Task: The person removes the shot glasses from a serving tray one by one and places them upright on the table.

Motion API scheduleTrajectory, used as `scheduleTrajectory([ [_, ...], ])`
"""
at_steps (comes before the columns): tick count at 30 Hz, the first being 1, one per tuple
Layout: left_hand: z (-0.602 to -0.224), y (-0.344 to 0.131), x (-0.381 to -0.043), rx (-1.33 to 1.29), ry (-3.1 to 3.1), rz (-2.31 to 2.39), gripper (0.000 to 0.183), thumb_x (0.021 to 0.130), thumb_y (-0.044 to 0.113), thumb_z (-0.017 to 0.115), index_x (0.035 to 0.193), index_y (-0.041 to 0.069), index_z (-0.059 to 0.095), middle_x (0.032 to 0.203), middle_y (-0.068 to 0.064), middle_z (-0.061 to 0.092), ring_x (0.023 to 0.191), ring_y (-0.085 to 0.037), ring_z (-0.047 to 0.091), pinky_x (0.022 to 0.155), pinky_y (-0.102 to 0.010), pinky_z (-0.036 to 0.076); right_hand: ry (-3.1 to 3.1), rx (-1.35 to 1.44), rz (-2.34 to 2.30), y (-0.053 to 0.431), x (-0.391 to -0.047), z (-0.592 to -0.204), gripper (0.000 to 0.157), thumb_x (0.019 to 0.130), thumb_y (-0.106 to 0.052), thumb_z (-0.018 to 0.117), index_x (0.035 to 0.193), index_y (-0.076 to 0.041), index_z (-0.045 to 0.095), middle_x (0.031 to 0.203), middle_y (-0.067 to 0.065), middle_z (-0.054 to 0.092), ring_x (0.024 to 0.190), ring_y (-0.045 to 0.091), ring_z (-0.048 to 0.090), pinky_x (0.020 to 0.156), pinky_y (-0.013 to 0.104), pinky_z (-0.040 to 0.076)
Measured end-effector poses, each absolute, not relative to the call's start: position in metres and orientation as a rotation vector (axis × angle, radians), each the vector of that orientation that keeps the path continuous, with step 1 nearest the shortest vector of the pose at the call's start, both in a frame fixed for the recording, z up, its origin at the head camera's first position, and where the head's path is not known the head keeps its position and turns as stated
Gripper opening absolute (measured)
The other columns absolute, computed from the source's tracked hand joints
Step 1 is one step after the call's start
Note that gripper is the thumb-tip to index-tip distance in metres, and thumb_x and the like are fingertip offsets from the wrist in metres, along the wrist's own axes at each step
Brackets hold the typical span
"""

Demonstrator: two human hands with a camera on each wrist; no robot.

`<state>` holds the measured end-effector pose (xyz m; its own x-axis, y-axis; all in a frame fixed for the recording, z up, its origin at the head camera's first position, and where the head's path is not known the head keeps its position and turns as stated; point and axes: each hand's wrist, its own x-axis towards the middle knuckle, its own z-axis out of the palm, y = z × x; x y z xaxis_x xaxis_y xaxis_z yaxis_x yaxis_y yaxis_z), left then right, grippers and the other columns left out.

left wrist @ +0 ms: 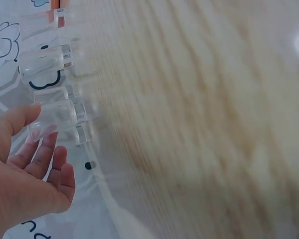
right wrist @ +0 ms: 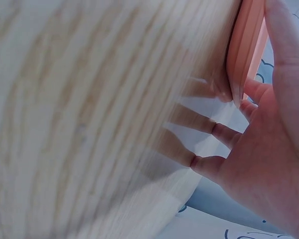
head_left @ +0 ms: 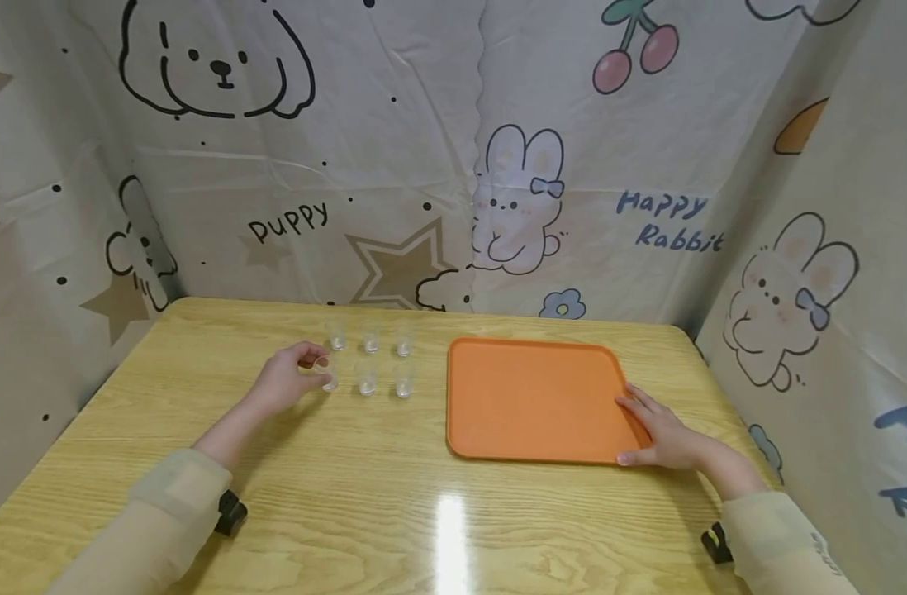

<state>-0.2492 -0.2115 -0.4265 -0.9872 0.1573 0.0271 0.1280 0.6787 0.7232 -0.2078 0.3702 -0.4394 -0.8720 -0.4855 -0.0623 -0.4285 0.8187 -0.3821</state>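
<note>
My left hand (head_left: 284, 382) is at the front left of a group of small clear cups, pinching one clear cup (head_left: 330, 379) between thumb and fingers. In the left wrist view the thumb lies on one side of this cup (left wrist: 60, 114) and fingertips on the other; the remaining fingers curve loosely. The cup looks upright, its base at or near the tabletop. On the right, an orange tray (head_left: 535, 401) lies flat. My right hand (head_left: 665, 436) touches its right edge with spread fingers, the thumb by the front corner. In the right wrist view some fingertips rest on the table.
Beside the pinched cup stand a front-middle cup (head_left: 368, 380) and a front-right cup (head_left: 403, 383). A back row of three includes a middle cup (head_left: 370, 339). Printed cloth (head_left: 394, 165) hangs behind and beside the wooden table (head_left: 334, 504).
</note>
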Motion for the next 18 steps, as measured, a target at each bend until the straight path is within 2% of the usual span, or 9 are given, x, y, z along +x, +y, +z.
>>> scheduleTrajectory([
  [10, -0.414, -0.214, -0.246, 0.240, 2.835, 1.176, 0.061, 0.087, 0.024, 0.069, 0.136, -0.001, 0.042, 0.133, -0.021, 0.049, 0.125, -0.042, 0.039, 0.101, -0.057, 0.035, 2.818, -0.695, -0.572, 0.370, -0.209, -0.435, 0.094, 0.073, -0.038, 0.079, 0.140, 0.009, 0.032, 0.147, 0.034, 0.015, 0.129, 0.058, 0.020, 0.096, 0.072, 0.024],
  [18, -0.387, -0.211, -0.231, 0.237, 2.927, 1.125, 0.081, 0.087, 0.053, 0.059, 0.145, 0.004, 0.031, 0.146, -0.021, 0.036, 0.133, -0.043, 0.032, 0.103, -0.060, 0.029, 2.838, -0.624, -0.652, 0.366, -0.210, -0.414, 0.088, 0.084, -0.035, 0.070, 0.144, 0.009, 0.023, 0.149, 0.036, 0.012, 0.132, 0.057, 0.015, 0.099, 0.072, 0.019],
])
